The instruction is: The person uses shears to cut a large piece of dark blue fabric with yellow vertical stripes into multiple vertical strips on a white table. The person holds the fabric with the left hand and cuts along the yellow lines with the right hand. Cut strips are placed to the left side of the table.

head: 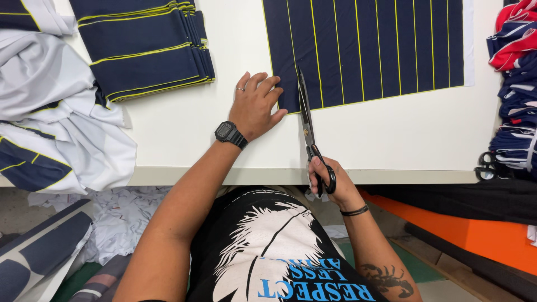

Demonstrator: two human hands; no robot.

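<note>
Scissors (pixel 307 120) sit in my right hand (pixel 330 182), fingers hooked through the black handle loops & pinching them at the near table edge. Blades look nearly together, though I can't tell if fully shut. Long axis runs almost straight away from me, tip pointing to the far side, lying on a yellow line of the navy striped fabric panel (pixel 369 47). Blades enter the panel at its near edge, close to its left corner.

Left hand (pixel 256 106) is just left of the blades, palm down, fingers spread a little & pressed flat, fingertips on the panel's near left corner, heel on bare table. It holds nothing, just pins the cloth. There's a black wristwatch (pixel 230 134) on that wrist, ring on one finger. So the cloth lies ahead of both hands; left hand is further out on it, right hand is back at the edge w/ the handles. The strip between left fingertips & blades is narrow.

The white table (pixel 224 145) is smooth & flat. Far left on it: a stack of cut navy strips (pixel 145 47) w/ yellow edging, well apart from the hands. At left edge, a heap of white and navy cloth (pixel 53 112). At right edge, a pile of red, white & navy pieces (pixel 514 89), w/ a second pair of black scissors (pixel 488 166) at its near side.

Below the table: white scraps (pixel 120 215) on the floor at left, an orange board (pixel 481 235) at right.
</note>
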